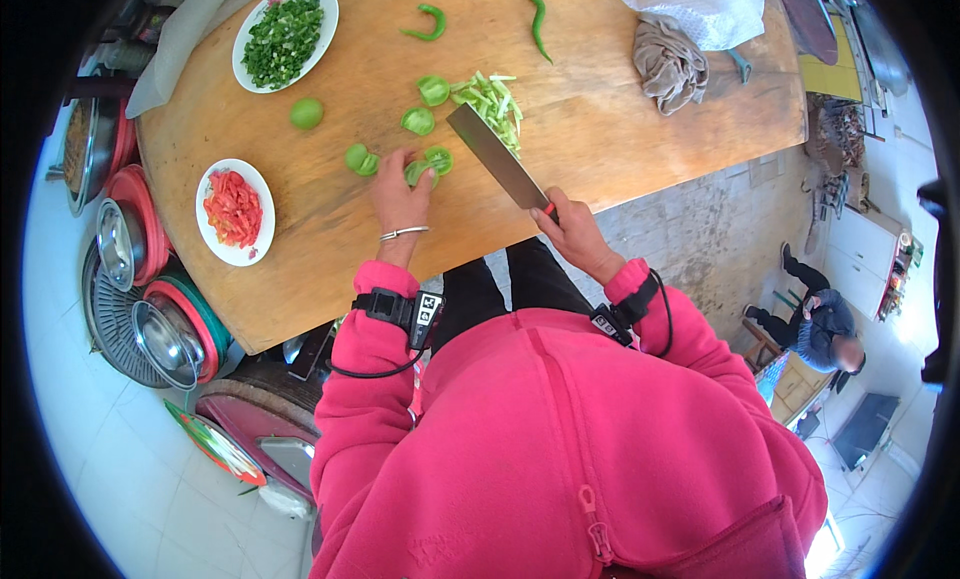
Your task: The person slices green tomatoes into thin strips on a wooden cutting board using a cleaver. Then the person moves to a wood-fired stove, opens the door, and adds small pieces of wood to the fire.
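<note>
My right hand grips a cleaver by its red and black handle. The blade slants up and left, its far end beside a heap of pale green strips. Between the thumb and fingers of my left hand is a piece of green tomato, partly covered. Right against it lies another cut piece, and two more halves rest farther up the wooden table. Cut green tomato sits just left of my fingers. A whole green tomato lies farther left.
White plates hold chopped greens and red tomato strips. Two green chillies lie toward the far side. A crumpled cloth is at the right. Basins crowd beyond the left edge. A person sits off to the right.
</note>
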The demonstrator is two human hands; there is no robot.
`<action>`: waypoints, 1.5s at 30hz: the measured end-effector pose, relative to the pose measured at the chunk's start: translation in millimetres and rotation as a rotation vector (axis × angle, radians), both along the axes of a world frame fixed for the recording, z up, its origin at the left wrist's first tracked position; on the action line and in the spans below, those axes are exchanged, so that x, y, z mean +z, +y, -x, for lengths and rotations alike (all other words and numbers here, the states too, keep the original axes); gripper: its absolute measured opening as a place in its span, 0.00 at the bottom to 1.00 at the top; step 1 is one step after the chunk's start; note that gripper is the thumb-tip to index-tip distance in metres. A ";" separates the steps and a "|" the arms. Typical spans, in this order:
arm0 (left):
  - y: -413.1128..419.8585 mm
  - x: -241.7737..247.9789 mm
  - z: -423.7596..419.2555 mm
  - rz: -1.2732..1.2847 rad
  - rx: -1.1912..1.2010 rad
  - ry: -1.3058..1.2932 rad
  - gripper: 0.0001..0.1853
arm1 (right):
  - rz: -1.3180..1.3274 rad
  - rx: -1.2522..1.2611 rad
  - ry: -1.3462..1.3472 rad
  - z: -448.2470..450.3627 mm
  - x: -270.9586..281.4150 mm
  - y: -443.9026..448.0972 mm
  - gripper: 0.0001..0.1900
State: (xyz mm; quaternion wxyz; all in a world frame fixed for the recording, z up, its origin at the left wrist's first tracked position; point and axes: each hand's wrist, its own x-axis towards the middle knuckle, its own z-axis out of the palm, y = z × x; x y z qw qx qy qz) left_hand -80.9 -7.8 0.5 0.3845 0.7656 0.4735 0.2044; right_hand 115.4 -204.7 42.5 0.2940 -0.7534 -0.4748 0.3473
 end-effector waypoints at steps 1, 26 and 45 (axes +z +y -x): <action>-0.8 0.4 -3.7 0.019 -0.033 -0.035 0.22 | 0.005 0.001 -0.002 1.8 -0.7 2.5 0.13; 4.7 10.9 -2.1 -0.312 -0.211 0.096 0.28 | 0.012 0.016 -0.063 -1.8 -6.9 2.8 0.13; 114.5 6.5 -48.0 -0.199 -0.183 0.166 0.25 | -0.010 -0.072 -0.031 -0.8 4.1 16.4 0.12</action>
